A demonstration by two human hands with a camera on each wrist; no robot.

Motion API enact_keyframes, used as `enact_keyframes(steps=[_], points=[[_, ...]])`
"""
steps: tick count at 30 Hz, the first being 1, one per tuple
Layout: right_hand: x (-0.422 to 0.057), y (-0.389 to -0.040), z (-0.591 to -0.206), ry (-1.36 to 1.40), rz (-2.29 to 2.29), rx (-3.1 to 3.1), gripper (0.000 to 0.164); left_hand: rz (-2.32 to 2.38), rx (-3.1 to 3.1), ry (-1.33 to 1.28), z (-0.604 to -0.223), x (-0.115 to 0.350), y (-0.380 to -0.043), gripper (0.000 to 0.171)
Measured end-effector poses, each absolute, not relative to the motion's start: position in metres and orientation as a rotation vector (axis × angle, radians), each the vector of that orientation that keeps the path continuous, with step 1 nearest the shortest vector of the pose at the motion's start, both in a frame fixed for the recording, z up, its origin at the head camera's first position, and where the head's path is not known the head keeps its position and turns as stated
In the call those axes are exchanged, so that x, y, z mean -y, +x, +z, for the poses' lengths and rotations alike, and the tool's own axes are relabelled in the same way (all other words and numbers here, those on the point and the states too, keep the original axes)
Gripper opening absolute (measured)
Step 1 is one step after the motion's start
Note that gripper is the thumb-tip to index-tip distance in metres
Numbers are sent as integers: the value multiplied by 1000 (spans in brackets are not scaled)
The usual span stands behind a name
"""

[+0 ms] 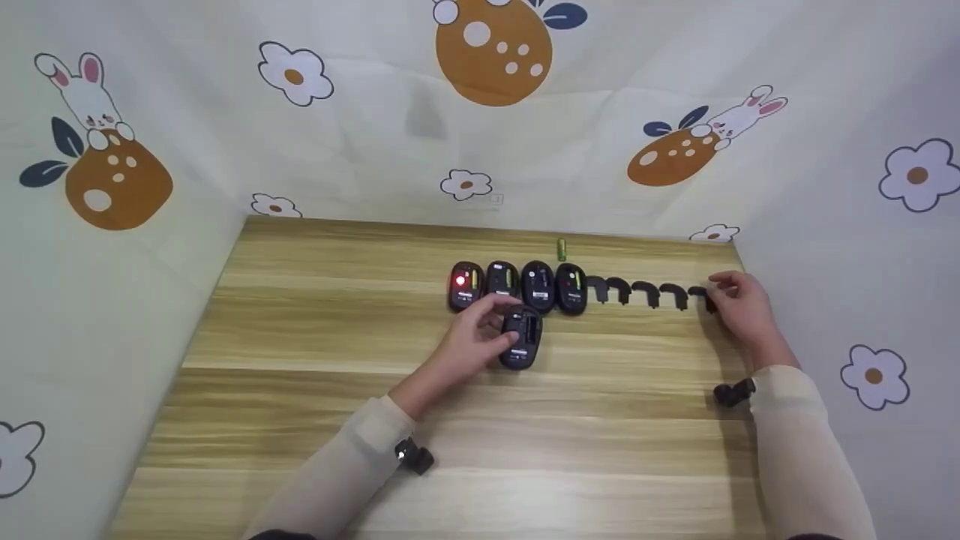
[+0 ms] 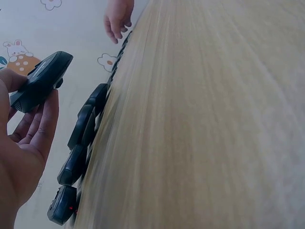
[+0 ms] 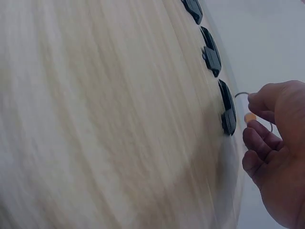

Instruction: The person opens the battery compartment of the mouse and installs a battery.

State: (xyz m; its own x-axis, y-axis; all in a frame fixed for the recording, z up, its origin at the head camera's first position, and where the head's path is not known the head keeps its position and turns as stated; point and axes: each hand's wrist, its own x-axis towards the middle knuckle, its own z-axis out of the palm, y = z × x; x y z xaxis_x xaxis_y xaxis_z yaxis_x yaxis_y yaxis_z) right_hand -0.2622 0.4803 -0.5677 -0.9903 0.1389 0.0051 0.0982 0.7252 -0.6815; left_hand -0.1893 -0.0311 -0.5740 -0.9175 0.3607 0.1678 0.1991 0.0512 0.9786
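Observation:
My left hand (image 1: 480, 334) grips a black computer mouse (image 1: 521, 337), raised above the table with its underside and uncovered battery slot facing up. The left wrist view shows fingers and thumb around the same mouse (image 2: 43, 81). My right hand (image 1: 742, 307) hovers by the rightmost black battery cover (image 1: 701, 291), at the end of a row of several covers (image 1: 646, 292). In the right wrist view, thumb and fingers (image 3: 264, 138) are loosely bent, apart, with nothing visible between them; the cover (image 3: 228, 109) lies beside them.
Several upturned black mice (image 1: 538, 286) stand side by side left of the covers, the leftmost mouse (image 1: 466, 285) glowing red. A green battery (image 1: 562, 250) lies behind them on the wooden table (image 1: 315, 330). Patterned cloth (image 1: 360, 150) walls the back and sides.

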Motion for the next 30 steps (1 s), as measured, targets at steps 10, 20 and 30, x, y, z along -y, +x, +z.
enact_keyframes(steps=[10, 20, 30], points=[[-441, -272, -555, -109, 1097, 2821, 38, 1998, -2195, 582, -573, 30, -189, 49], [-390, -296, -551, 125, 1229, 2789, 34, 1999, -2187, 578, -573, 31, -188, 49], [-346, -324, -555, 259, 1244, 2900, 40, 2005, -2180, 596, -573, 32, -188, 49]])
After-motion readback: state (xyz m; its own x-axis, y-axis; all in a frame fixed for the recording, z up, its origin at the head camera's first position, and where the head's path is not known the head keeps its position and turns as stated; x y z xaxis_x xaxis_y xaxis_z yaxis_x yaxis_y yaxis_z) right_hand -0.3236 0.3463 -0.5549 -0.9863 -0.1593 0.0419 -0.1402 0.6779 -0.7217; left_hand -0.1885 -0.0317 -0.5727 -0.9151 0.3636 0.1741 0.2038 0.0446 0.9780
